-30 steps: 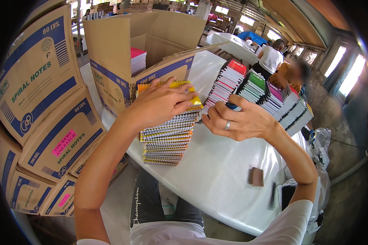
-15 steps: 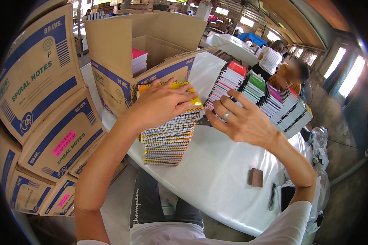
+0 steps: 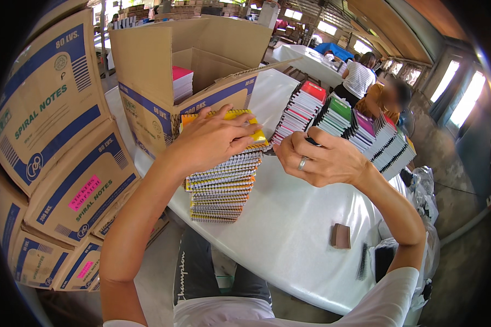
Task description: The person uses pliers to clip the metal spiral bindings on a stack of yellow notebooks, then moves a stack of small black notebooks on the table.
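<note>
A leaning stack of yellow-covered spiral notebooks [image 3: 223, 191] stands on the white table, its wire bindings toward me. My left hand [image 3: 210, 139] lies flat across the top yellow cover, fingers spread. Just right of the stack is my right hand [image 3: 324, 161], with a ring on one finger. Its fingers are curled, thumb and forefinger pinched near the stack's right edge. A small dark bit shows between those fingers, too little to name. Behind the stack stands an open cardboard box [image 3: 142, 60], a pile of red-covered notebooks [image 3: 182, 82] inside it.
Rows of notebooks with red, green and purple covers [image 3: 335, 117] stand at the table's far right. On the white table [image 3: 278, 240] lie a small brown block [image 3: 341, 236] and a black spiral coil [image 3: 363, 261]. Cartons [image 3: 82, 191] are piled at left. Two people [image 3: 360, 76] are beyond.
My right hand's fingers have curled in further, and the hand has dropped slightly beside the stack. My left hand stays on the top notebook. The view has shifted a little.
</note>
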### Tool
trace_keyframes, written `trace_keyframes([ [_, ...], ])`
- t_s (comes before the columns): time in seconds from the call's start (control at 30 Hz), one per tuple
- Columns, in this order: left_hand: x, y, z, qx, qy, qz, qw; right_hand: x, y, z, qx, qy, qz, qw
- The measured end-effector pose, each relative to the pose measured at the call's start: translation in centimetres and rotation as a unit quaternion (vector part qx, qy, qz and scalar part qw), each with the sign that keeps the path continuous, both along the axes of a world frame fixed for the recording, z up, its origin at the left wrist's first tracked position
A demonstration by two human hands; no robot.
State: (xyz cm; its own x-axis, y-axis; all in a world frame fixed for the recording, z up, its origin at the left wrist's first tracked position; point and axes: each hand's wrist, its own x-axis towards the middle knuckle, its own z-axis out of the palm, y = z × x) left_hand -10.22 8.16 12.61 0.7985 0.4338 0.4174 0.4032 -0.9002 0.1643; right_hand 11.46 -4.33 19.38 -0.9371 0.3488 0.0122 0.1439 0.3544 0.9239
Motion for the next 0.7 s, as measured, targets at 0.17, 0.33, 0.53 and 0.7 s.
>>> trace_keyframes([
  [0.17,-0.2,-0.2,0.4,-0.021,0.012,0.008,1.000,-1.8,-1.6,-1.6,-0.040,0.069,-0.231,0.970],
  [0.33,0.1,-0.1,0.4,-0.030,0.013,-0.003,0.999,-2.1,-2.8,-0.7,-0.021,0.139,-0.237,0.961],
  [0.53,-0.1,-0.2,0.5,-0.028,0.011,0.001,1.000,-0.4,-1.5,1.3,0.007,0.084,-0.072,0.994],
  [0.7,0.0,-0.1,0.6,-0.031,0.027,-0.003,0.999,0.4,0.3,1.0,0.004,0.009,-0.012,1.000],
])
